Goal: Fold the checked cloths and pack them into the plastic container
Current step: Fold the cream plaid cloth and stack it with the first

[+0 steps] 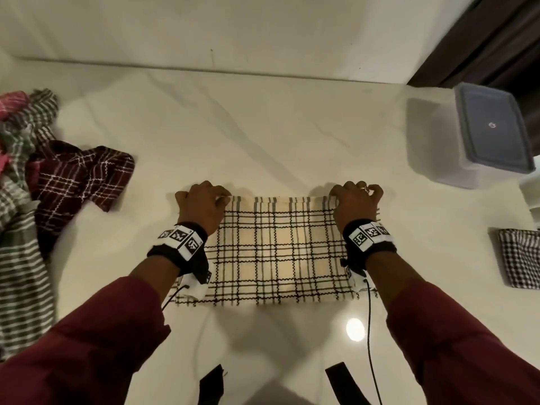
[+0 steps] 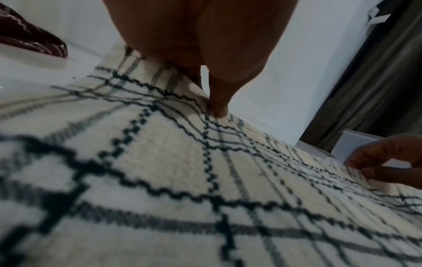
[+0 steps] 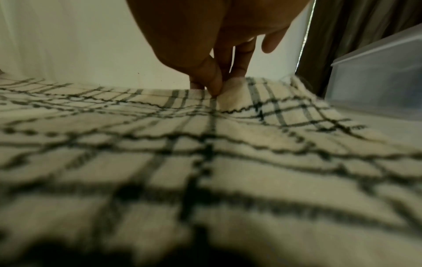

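Bare table is seen beyond the cloth, up to the wall. The right is bounded by the lidded container, the left by a cloth pile.

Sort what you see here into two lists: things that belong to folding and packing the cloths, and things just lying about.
Job: cream checked cloth, pinched by left hand and right hand; unfolded cloth pile; folded cloth; plastic container.
Lying about: black straps.

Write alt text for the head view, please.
Both hands, left hand and right hand, pinch the far corners of a cream checked cloth lying flat on a white table. Unfolded cloths are heaped left; a lidded plastic container stands far right.
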{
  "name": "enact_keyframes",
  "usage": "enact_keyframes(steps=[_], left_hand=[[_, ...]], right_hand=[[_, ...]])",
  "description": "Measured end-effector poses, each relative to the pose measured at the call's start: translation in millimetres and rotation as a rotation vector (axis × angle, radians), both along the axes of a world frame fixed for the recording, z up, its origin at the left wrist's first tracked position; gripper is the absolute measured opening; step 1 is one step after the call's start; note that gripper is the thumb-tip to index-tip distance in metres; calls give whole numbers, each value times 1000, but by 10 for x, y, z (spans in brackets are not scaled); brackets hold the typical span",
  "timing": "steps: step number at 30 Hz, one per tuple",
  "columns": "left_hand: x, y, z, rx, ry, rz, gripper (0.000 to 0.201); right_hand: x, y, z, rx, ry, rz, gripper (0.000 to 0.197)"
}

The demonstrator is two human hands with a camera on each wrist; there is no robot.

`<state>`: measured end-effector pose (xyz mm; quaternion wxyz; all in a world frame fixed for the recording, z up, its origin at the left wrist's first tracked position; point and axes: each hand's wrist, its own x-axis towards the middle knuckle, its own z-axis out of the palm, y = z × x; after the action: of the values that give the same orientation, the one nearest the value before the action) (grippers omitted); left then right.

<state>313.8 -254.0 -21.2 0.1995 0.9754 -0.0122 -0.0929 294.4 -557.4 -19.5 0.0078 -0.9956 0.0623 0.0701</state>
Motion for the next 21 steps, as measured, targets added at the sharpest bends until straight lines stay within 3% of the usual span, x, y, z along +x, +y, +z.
enact_keyframes(steps=[2,4,7,9,11,15,21], left_hand=[[-3,4,-32,38,-38,-9,27],[-102,17,6,39,-82,-57,50],[-354,62,112,3,32,-301,99],[-514,131,89,143,213,-482,140],[-608,219,-17,296,356,-580,164],[-608,317,-99,384,420,-616,173],[-600,305,-2,336,386,-635,174]], right_hand=[[-18,67,-42,38,-10,-41,54],[-145,235,-13,94,-16,-41,61],[-450,741,92,234,188,246,109],[-606,1115,42,271,354,483,142],[-669,1342,-125,213,422,637,161],[-616,1282,-231,193,434,659,166],[-717,250,-78,180,418,372,156]])
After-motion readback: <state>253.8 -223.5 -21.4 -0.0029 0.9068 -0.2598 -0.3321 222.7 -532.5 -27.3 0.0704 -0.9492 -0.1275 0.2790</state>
